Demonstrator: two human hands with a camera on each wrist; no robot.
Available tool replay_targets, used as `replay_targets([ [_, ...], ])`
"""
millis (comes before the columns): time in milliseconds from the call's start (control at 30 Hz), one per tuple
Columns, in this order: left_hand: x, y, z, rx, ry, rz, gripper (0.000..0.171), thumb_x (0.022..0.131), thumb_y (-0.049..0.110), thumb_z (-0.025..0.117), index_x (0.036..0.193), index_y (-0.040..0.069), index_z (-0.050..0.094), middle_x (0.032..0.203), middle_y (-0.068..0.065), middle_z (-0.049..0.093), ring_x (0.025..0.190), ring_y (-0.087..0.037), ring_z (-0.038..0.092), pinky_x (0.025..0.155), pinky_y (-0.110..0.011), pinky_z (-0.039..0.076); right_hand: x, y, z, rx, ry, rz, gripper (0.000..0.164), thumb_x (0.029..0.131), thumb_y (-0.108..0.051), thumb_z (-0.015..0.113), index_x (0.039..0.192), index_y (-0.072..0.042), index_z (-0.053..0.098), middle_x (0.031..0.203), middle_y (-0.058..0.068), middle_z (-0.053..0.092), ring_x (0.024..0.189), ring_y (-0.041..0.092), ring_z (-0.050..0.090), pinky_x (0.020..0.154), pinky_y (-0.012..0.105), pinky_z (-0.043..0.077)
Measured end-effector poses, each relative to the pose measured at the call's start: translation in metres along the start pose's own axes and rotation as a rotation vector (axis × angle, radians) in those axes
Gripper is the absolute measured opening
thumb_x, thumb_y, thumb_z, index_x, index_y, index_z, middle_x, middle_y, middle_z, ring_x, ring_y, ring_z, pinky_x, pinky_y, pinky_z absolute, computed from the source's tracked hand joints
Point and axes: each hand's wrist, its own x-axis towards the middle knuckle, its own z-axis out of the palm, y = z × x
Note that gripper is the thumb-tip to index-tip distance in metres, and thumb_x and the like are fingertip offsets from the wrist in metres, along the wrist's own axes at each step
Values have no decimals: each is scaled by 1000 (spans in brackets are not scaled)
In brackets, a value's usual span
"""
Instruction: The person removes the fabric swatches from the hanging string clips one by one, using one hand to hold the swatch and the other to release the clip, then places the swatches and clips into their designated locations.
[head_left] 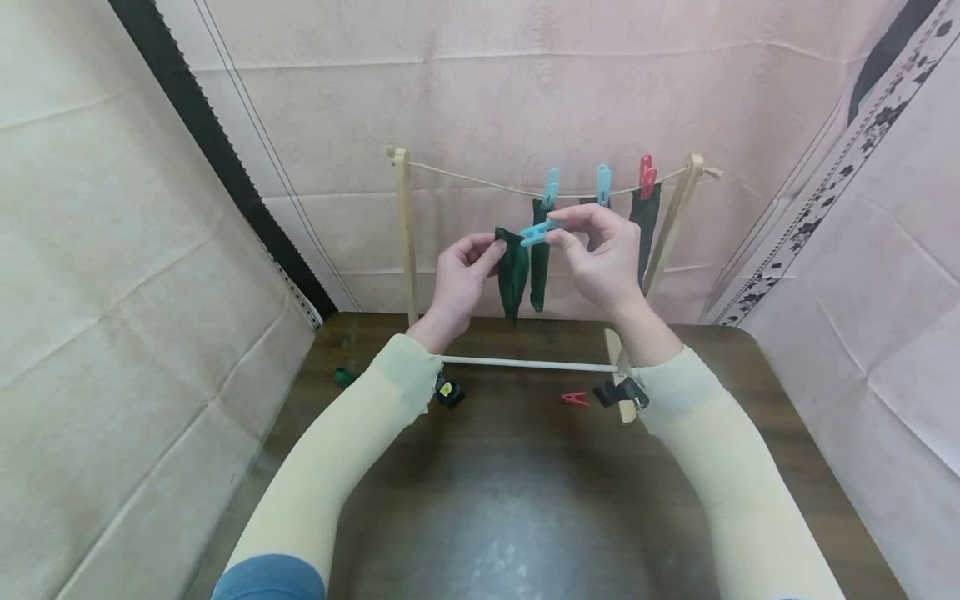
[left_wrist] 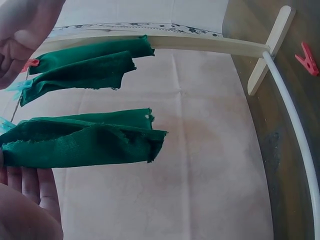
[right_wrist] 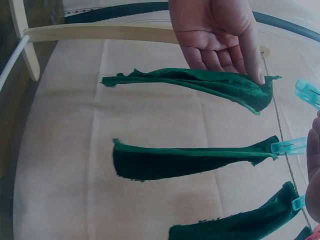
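My left hand [head_left: 461, 279] pinches the top end of a green cloth strip [head_left: 513, 271] between thumb and fingers. The strip hangs down, its top close to the cord [right_wrist: 278, 112]; whether it touches the cord I cannot tell. In my right hand [head_left: 603, 254], thumb and fingers pinch a light-blue clothespin [head_left: 536, 232], its tip beside the strip's top corner. Another green strip [right_wrist: 195, 160] hangs just right of it from a blue clothespin [head_left: 551, 187]. Farther right, one strip hangs from a blue clothespin [head_left: 603, 183] and another from red clothespins [head_left: 647, 175].
Two wooden posts [head_left: 406, 225] carry the cord, and a white rod [head_left: 528, 363] joins the stand low down. A red clothespin [head_left: 574, 399] lies on the dark wooden table [head_left: 487, 500]. Something small and green [head_left: 343, 377] lies left. Pale fabric [head_left: 480, 100] hangs behind.
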Motion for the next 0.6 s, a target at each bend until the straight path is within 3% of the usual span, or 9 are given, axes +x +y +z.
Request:
replay_targets([
  [167,-5,-3,-1,11,-6,-16,21,105,21,73,120,7,75,110,-9,74,102,-24,71,99,-39,59,-11,2,-2,-56,4,39,17,92,0,83,109,1,79,101,12,80,95,13,74,94,30,58],
  [600,-17,-18,-7,21,-22,-35,20,105,21,73,119,7,75,109,-9,74,102,-24,70,99,-39,59,-34,14,-3,6,9,81,18,91,7,82,108,4,78,100,18,78,91,13,72,85,25,59],
])
